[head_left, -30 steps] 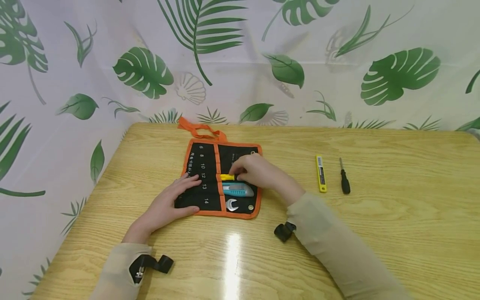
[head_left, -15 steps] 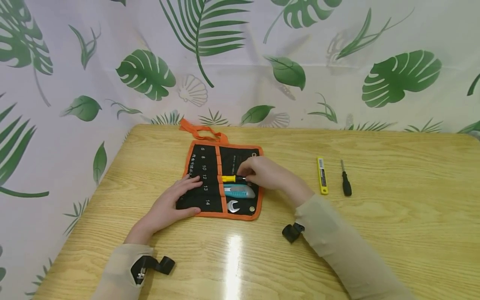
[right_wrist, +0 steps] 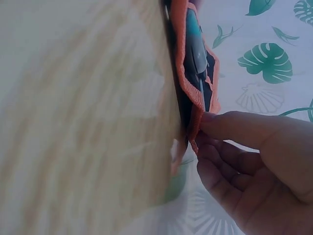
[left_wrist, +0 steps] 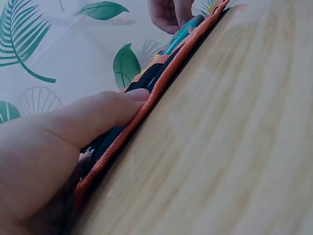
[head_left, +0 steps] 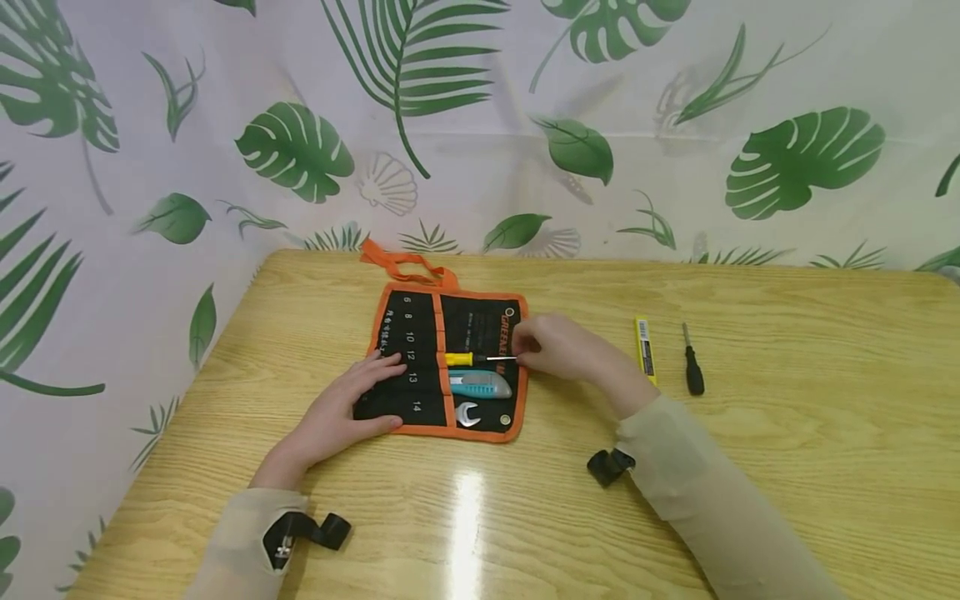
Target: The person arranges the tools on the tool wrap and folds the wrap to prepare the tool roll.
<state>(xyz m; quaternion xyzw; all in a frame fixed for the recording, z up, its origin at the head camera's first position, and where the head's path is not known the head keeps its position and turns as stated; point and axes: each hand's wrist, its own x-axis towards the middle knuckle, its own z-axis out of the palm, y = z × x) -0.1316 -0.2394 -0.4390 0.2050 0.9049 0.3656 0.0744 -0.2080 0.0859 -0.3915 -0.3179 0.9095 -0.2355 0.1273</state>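
A black tool roll [head_left: 477, 308] with orange trim lies unfolded on the table. Its pockets hold a yellow-handled screwdriver [head_left: 459, 359] with a thin metal shaft, a teal utility knife [head_left: 480, 384] and a wrench [head_left: 468, 414] whose open-ended head shows. My left hand [head_left: 347, 402] rests flat on the roll's left part, fingers spread; in the left wrist view its thumb [left_wrist: 112, 110] lies along the orange border. At the opposite border, by the screwdriver's tip, my right hand [head_left: 562, 354] pinches the roll's edge between thumb and fingers, as the right wrist view shows [right_wrist: 244, 156].
Right of my right hand lie a yellow blade case [head_left: 645, 350], partly covered by that hand, and a black-handled screwdriver [head_left: 693, 371]. An orange tie strap [head_left: 405, 265] trails from the roll's far side. A leaf-print cloth [head_left: 465, 167] hangs behind the wooden table [head_left: 810, 375].
My right hand has slid right from the yellow handle along the screwdriver to the roll's edge, uncovering the shaft and orange lettering. The left hand stays where it was.
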